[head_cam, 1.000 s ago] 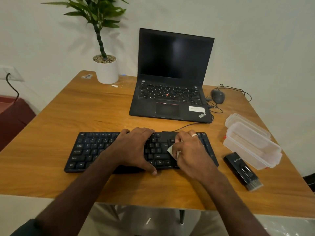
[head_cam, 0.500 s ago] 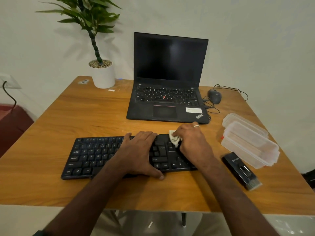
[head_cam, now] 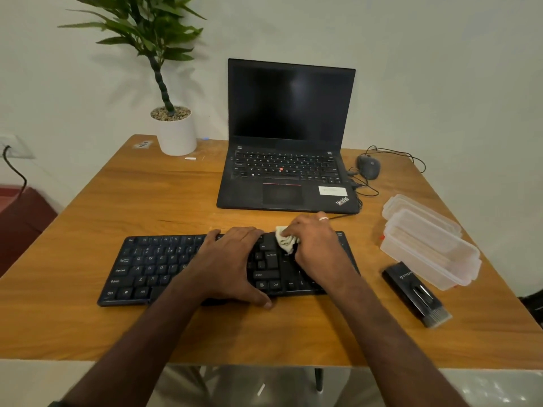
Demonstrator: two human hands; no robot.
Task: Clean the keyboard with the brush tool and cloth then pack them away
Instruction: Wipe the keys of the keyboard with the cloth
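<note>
R hand (head_cam: pixel 318 245) bunches cloth (head_cam: pixel 286 242) on keyboard (head_cam: pixel 147 268) top-R | L hand (head_cam: pixel 232 265) flat, pressing keys mid-board

Keyboard (head_cam: pixel 188 267) near-centre on table (head_cam: pixel 117 201), laptop (head_cam: pixel 286 160) behind it, mouse (head_cam: pixel 368 166) far right, box (head_cam: pixel 429 245) and brush (head_cam: pixel 415 293) right, plant (head_cam: pixel 176 130) far left.

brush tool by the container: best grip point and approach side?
Grip the brush tool across its black body, near the middle, coming from above. It lies flat on the table, angled, with bristles at the near end, so both long sides are exposed. The clear container sits close at its far end, so stay away from that end. Both hands are busy on the keyboard.
</note>
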